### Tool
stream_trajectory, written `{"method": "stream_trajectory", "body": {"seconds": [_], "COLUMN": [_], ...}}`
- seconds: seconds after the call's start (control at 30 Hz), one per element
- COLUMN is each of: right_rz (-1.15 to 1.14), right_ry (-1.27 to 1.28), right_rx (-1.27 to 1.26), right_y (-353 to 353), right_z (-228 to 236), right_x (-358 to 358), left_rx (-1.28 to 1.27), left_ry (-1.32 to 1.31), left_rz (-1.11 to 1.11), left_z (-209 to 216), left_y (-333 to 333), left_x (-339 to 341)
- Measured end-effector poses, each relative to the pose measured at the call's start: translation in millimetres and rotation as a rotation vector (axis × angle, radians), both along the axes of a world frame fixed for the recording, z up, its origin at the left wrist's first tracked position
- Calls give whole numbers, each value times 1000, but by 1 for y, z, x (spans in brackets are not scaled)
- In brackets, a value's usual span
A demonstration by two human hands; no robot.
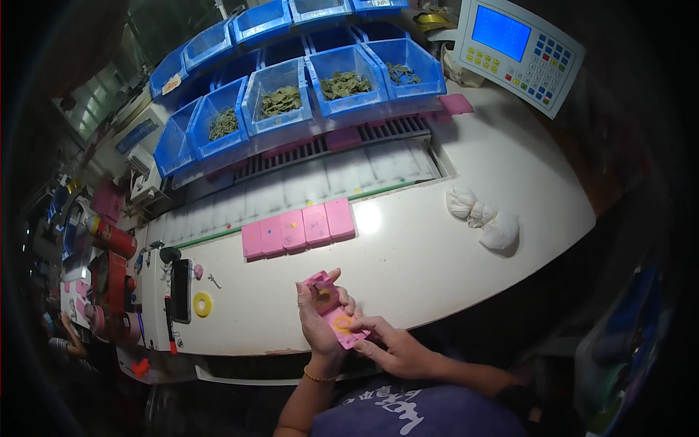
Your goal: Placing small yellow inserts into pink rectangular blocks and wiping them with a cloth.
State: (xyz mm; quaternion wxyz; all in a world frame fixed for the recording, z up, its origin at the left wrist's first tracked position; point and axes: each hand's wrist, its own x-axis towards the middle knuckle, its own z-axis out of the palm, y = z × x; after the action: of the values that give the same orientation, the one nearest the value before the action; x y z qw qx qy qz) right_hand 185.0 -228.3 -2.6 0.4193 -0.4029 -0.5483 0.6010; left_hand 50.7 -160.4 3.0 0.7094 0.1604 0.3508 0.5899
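Note:
A pink block mold (318, 278) lies spread in two halves in my left hand (320, 329), whose fingers and thumb wrap round it. The upper half has a dark, brownish hollow. On the lower half (349, 339) shows a yellow, ring-like shape (342, 323). My right hand (394, 350) grips the edge of this lower half, thumb below and fingertips over its face near the yellow shape. Whether those fingertips also touch the yellow shape, I cannot tell. Several closed pink blocks (295, 229) stand side by side in a row beyond my hands.
Blue bins (348, 80) with green pieces stand at the back, above a pale tray (306, 191). A tied white cloth bag (480, 217) lies right, a control box (520, 51) beyond it. Left are a phone (181, 291), yellow tape ring (202, 304), and red marker (171, 328).

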Motion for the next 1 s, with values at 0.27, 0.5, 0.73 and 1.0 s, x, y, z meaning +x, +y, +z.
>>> {"method": "stream_trajectory", "body": {"seconds": [0.27, 0.5, 0.73, 1.0], "right_rz": [-238, -172, -118, -156], "right_ry": [-587, -717, -630, -441], "right_rx": [893, 1067, 1001, 882], "right_y": [68, 83, 84, 80], "right_z": [46, 47, 43, 28], "right_x": [15, 21, 22, 26], "left_rx": [142, 185, 208, 206], "left_ry": [364, 417, 424, 433], "left_rz": [27, -36, 11, -9], "left_z": [4, 1, -6, -8], "left_y": [-13, -19, -19, -20], "left_x": [7, 5, 9, 11]}}
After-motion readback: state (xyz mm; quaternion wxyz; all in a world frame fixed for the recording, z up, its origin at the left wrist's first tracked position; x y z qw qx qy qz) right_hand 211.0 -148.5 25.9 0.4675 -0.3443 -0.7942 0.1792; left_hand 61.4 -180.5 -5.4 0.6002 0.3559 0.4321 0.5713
